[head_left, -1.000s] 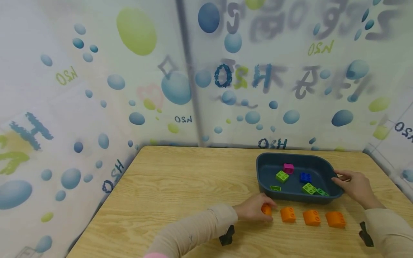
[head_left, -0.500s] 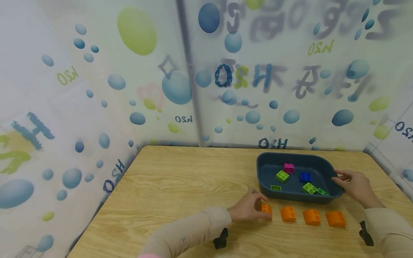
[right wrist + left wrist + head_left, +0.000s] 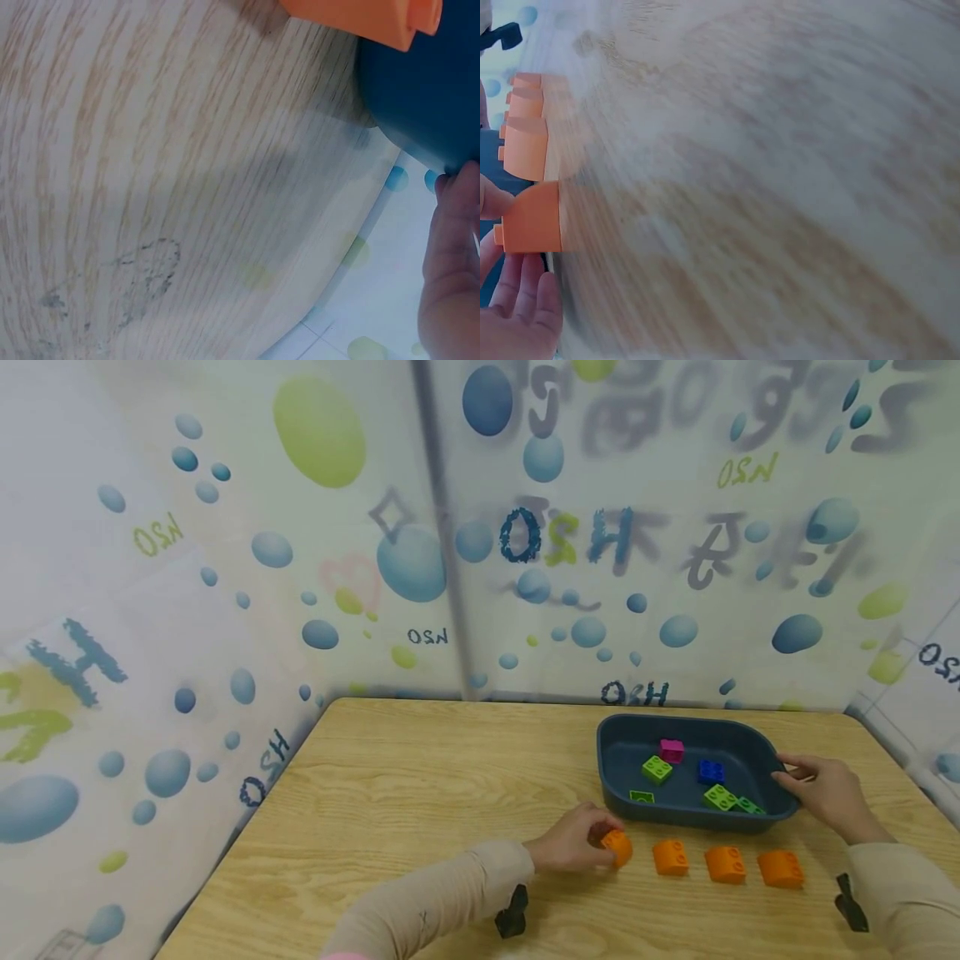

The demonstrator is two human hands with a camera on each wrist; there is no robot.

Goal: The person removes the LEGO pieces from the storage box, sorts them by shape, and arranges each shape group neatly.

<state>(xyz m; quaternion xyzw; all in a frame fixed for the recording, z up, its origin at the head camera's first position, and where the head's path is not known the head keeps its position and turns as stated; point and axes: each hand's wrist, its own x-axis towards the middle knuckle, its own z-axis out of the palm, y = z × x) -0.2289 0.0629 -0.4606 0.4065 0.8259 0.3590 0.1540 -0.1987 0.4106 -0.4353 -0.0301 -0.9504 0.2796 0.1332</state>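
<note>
The left hand (image 3: 570,841) is being used to pinch an orange block (image 3: 618,848) before the tray (image 3: 663,813) held by the right hand (image 3: 831,795), three blocks (image 3: 725,865) alongside seemingly set and bricks (image 3: 711,772) left inside.

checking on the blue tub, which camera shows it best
The head view: it shows almost all of the blue tub and the bricks inside. The left wrist view catches only blue slivers; the right wrist view, part of its outside.
</note>
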